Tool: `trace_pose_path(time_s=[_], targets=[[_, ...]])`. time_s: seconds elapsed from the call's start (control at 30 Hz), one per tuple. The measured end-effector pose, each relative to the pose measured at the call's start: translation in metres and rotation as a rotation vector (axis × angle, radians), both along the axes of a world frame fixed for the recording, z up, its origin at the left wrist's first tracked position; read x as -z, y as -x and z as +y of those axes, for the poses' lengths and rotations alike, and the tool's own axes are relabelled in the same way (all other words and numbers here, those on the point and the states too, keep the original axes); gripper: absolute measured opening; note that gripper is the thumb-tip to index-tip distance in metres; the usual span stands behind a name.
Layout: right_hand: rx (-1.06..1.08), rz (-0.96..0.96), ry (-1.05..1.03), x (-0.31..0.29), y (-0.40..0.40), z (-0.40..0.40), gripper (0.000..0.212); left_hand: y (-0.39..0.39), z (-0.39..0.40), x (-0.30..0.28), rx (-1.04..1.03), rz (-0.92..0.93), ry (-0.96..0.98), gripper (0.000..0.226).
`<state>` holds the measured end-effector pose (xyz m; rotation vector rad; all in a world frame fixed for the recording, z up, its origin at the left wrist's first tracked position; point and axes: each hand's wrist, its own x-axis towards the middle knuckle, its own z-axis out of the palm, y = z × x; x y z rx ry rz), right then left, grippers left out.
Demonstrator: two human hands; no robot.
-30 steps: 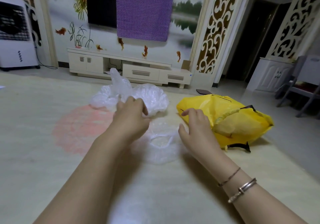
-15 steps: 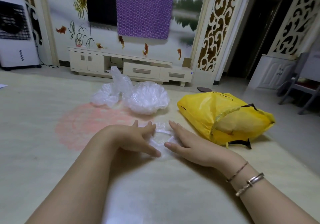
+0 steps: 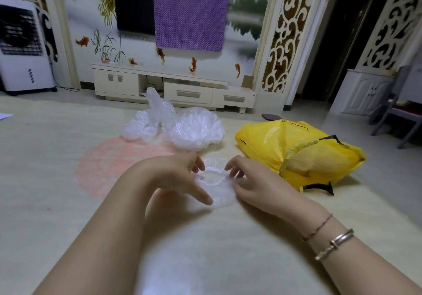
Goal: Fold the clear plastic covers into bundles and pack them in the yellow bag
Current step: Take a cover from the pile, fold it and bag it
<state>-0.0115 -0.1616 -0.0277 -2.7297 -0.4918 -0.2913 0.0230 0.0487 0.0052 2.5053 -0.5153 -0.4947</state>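
A clear plastic cover [image 3: 214, 181] with an elastic rim lies flat on the pale mat between my hands. My left hand [image 3: 175, 176] rests on its left side, thumb stretched straight along the near edge and fingertips at the rim. My right hand [image 3: 253, 181] is on its right side, with bent fingertips pinching the elastic rim. Behind them sits a loose pile of clear plastic covers [image 3: 182, 125]. The yellow bag [image 3: 296, 150] lies on its side to the right, its mouth facing me.
A pale mat [image 3: 68, 203] with a pink round patch covers the floor. A white TV cabinet [image 3: 173, 89] lines the back wall, an air cooler [image 3: 22, 48] stands at the far left, and a chair [image 3: 397, 109] at the far right.
My left hand came back from the pile to the flat cover. Both hands first pressed flat on it; now the fingers have lifted and bent at its rim.
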Motion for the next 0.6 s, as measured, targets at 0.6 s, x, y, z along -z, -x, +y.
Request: trace_pose_path(time_s=[0.6], targets=[[-0.023,-0.046,0.008,0.005,-0.003,-0.002,0.012,-0.019,0.003,0.012,-0.12,-0.173,0.286,0.016]])
